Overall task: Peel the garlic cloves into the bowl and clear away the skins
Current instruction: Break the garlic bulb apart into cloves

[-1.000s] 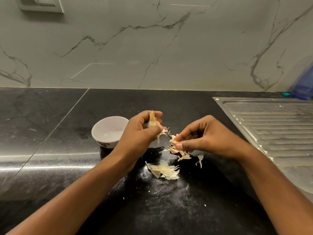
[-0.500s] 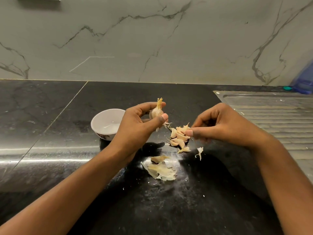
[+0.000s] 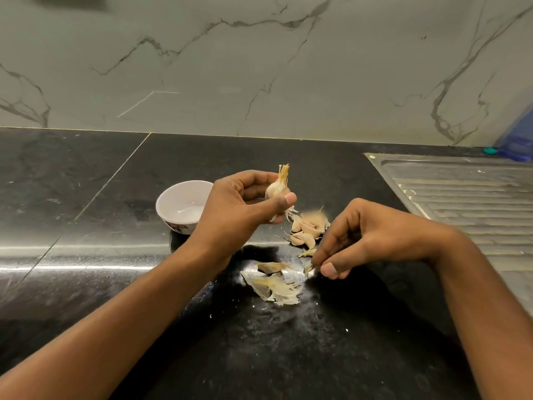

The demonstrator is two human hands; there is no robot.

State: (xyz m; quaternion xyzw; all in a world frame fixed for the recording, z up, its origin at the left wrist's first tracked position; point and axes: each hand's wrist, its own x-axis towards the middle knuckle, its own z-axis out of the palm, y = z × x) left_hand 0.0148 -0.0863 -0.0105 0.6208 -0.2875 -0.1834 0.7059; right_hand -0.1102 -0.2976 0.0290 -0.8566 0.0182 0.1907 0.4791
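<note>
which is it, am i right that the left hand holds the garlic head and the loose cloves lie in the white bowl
Not quite. The head view shows the loose cloves lying on the black counter, not in the white bowl, which holds none. The left hand does hold the garlic head.

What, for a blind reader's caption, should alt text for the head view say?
The left hand holds a garlic bulb above a black counter, while the right hand pinches a bit of skin beside loose cloves. A white bowl stands at left; a pile of skins lies nearer the camera.
</note>
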